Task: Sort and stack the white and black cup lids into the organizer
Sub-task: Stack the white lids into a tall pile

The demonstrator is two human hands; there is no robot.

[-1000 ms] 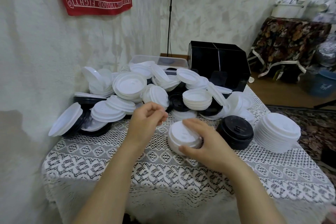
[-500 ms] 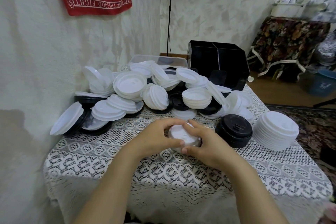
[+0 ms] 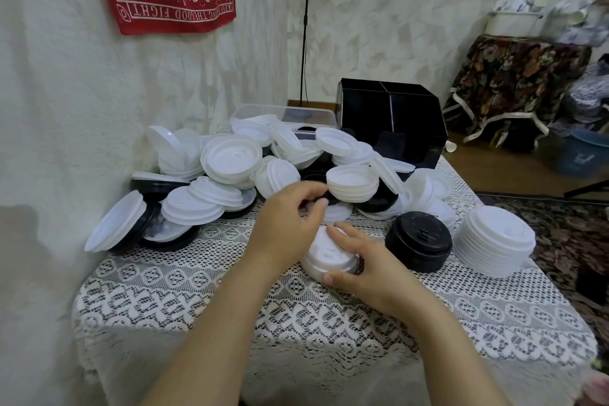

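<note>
Clamped in right hand (image 3: 365,270), thumb + fingers round rim: small white lid stack (image 3: 324,252), centre, near side of pile (image 3: 230,161). Left hand (image 3: 290,217) just beyond, fingers loosely curled, empty. Prob. light, thin, slippery; grip by sides, low.

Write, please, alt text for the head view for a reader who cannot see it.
A person's right hand grips a small stack of white lids on a lace-covered table, the left hand hovering close by. Behind lies a pile of loose white and black lids, with a black organizer at the back.
</note>
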